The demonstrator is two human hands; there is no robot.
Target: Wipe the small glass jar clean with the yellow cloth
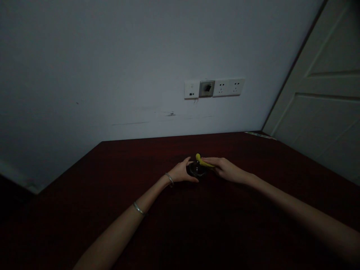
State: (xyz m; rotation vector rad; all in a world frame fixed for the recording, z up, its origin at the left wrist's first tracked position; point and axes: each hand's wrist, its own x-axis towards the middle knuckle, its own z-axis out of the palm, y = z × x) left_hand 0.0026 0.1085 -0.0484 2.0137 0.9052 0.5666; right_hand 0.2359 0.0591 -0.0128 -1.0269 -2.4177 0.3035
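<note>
A small dark round container [196, 169], perhaps a glass jar, stands on the dark red table [140, 225]. My left hand [182, 173] curls around its left side, fingers closed on it. My right hand [225, 168] pinches a small yellow object [203, 161] and holds it just over the container's top. The room is dim, so I cannot make out what the yellow thing is or what is inside the container. Two thin bracelets sit on my left forearm.
A white wall rises behind the table, with a row of sockets and a switch [213, 88]. A white door [323, 93] stands at the right. A thin pale strip [258, 135] lies at the table's far right corner.
</note>
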